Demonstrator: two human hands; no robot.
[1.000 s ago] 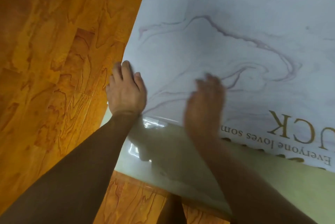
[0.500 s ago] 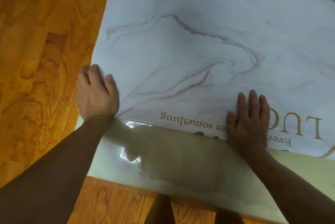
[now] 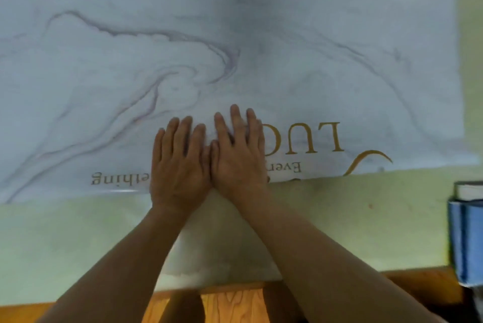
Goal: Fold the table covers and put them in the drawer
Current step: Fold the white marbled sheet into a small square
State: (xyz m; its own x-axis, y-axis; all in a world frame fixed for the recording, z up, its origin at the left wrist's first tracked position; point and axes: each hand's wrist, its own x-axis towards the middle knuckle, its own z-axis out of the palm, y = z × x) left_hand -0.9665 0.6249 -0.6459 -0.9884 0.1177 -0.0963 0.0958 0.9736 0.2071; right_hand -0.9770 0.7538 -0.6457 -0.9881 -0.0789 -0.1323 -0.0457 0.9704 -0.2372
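Marble-veined white table cover [image 3: 235, 48] with upside-down gold lettering.

Count, head view:
- marble-print table cover [image 3: 130, 61]: 1, gold lettering
- pale green surface [image 3: 366, 218] under it: 1
- hands: 2, left hand [image 3: 180, 163], right hand [image 3: 237, 155]
- blue object [image 3: 465, 239] at right edge: 1, kind unclear
- wooden floor [image 3: 230, 304]: 1 strip
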